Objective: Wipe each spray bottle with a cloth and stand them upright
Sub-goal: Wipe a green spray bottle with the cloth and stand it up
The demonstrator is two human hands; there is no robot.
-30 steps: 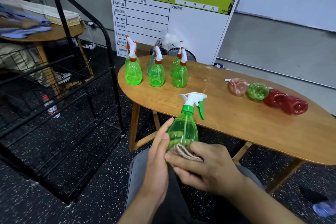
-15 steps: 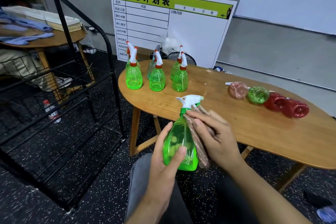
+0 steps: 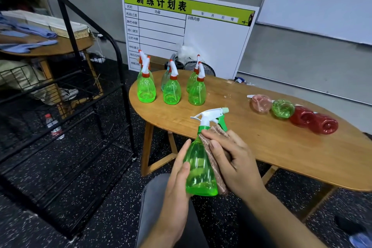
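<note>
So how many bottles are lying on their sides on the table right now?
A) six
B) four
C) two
B: a pink bottle, a green one and two red ones lie in a row at the table's right end.

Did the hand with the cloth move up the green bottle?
Yes. The right hand with the cloth slid from the held bottle's base up toward its green collar.

upright bottles (image 3: pixel 171 86) left on table (image 3: pixel 281 147), lying bottles (image 3: pixel 302 116) right
</note>
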